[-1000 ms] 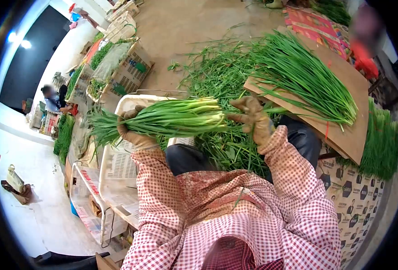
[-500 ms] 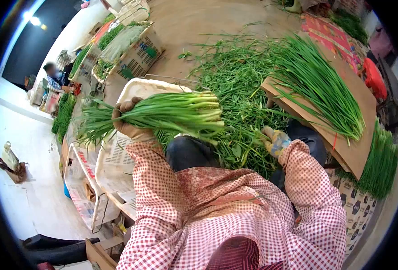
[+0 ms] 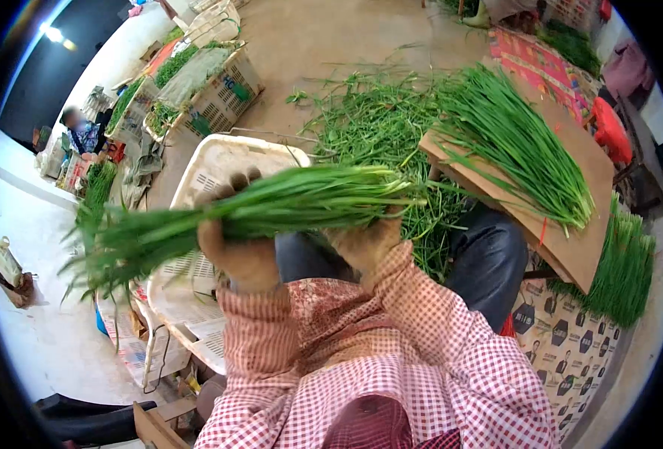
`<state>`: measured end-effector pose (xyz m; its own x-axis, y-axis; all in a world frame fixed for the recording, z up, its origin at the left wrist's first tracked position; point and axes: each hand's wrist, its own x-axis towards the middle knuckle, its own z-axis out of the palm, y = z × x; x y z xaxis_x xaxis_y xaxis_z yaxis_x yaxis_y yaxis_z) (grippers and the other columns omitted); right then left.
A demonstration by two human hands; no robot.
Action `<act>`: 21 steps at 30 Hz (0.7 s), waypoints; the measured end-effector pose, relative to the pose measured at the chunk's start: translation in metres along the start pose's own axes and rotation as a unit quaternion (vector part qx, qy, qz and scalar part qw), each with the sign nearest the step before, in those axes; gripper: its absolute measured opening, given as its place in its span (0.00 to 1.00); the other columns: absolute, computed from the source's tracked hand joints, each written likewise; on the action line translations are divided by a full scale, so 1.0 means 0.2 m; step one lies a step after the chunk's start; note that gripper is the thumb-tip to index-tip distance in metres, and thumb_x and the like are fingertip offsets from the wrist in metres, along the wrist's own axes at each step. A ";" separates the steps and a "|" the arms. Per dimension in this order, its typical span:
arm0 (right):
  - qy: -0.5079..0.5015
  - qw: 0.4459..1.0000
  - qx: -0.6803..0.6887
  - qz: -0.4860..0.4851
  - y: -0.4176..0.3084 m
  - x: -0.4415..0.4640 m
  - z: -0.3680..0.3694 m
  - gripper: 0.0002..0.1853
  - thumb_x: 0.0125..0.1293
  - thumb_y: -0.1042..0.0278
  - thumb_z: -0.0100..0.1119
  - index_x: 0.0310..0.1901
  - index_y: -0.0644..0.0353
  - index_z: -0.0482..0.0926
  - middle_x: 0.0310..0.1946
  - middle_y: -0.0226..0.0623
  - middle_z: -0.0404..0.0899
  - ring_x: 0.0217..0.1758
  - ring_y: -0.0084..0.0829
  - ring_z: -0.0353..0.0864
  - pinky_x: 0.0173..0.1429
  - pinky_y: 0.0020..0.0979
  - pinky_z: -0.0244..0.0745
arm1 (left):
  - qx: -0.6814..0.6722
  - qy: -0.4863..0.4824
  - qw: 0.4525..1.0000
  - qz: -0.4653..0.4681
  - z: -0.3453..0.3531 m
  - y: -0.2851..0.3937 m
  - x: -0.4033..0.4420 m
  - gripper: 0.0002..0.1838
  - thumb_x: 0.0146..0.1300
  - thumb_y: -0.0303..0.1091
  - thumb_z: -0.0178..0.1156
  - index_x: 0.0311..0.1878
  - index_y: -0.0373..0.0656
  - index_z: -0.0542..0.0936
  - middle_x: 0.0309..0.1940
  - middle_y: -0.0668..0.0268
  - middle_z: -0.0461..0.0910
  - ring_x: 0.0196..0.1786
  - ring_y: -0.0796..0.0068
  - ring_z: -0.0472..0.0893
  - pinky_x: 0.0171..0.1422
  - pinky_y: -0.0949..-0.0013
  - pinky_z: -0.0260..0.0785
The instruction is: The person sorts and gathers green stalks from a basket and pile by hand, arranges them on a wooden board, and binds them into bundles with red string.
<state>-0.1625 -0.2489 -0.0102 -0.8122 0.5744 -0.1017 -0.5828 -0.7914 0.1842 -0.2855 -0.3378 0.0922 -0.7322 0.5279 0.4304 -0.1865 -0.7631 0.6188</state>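
Green leafy stalks form one bunch (image 3: 309, 194), held level above the person's lap. The left hand's (image 3: 249, 258) fingers are curled around its leafy part; the right hand (image 3: 365, 243) is blurred beneath the pale stem ends, and whether its fingers are closed cannot be told. The bunch looks gathered and roughly aligned, but no tie shows on it. Just beyond is a white plastic crate (image 3: 249, 153), beside a heap of loose greenery (image 3: 376, 120) on the floor. On the person's right, more long stalks (image 3: 518, 142) lie across a brown table (image 3: 593, 172), seemingly not yet dealt with. More greens (image 3: 623, 262) stand past it.
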 end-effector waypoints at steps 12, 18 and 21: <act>-0.181 0.977 0.054 0.103 -0.25 -0.05 -0.31 0.42 0.66 0.32 0.50 0.72 0.57 0.60 0.62 0.56 0.70 0.69 0.58 0.65 0.67 0.65 0.63 | 0.302 -0.350 0.496 -0.735 -0.06 0.65 -0.41 0.30 0.59 0.48 0.67 0.59 0.39 0.76 0.53 0.55 0.78 0.53 0.59 0.78 0.62 0.53 0.66; -0.225 0.965 -0.003 0.132 -0.29 -0.11 -0.15 0.42 0.66 0.35 0.51 0.73 0.57 0.57 0.63 0.58 0.69 0.70 0.58 0.63 0.68 0.65 0.64 | 0.459 -0.425 0.717 -0.307 0.14 0.46 -0.04 0.48 0.51 0.39 0.75 0.73 0.42 0.60 0.70 0.57 0.63 0.70 0.62 0.66 0.76 0.61 0.54; -0.156 0.982 -0.072 0.080 -0.34 -0.20 -0.15 0.39 0.66 0.42 0.57 0.71 0.59 0.59 0.59 0.58 0.72 0.62 0.53 0.73 0.61 0.57 0.73 | 0.323 -0.404 0.684 -0.515 -0.14 -0.04 -0.20 0.53 0.47 0.38 0.79 0.73 0.38 0.58 0.69 0.59 0.65 0.70 0.69 0.65 0.75 0.64 0.54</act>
<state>-0.0904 -0.2239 -0.0480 -0.8596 0.4583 0.2260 -0.4638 -0.8854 0.0313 -0.2738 -0.3633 0.0523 0.2193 0.8938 -0.3912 0.1885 0.3546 0.9158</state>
